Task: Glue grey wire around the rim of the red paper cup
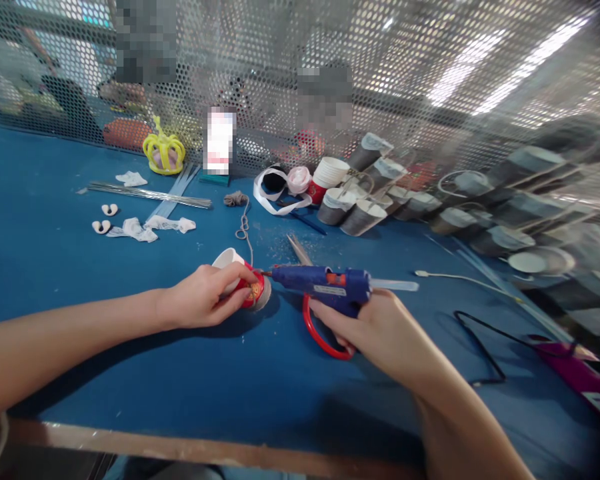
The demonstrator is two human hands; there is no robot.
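My left hand is closed around a red and white paper cup, tilted on its side with its open white mouth to the upper left. Grey cord is wound about the cup's base, and the loose cord runs up to a small bundle. In my right hand is a blue hot glue gun, a clear glue stick poking out of its back. The gun's nozzle touches or nearly touches the cup near its base; which, I cannot tell. Red-handled scissors lie beneath the gun.
Along the mesh panel stand several grey cord-wrapped cups, a stack of paper cups and ribbon rolls. A yellow basket-like piece, wires and lace scraps are at left. A black cable lies right.
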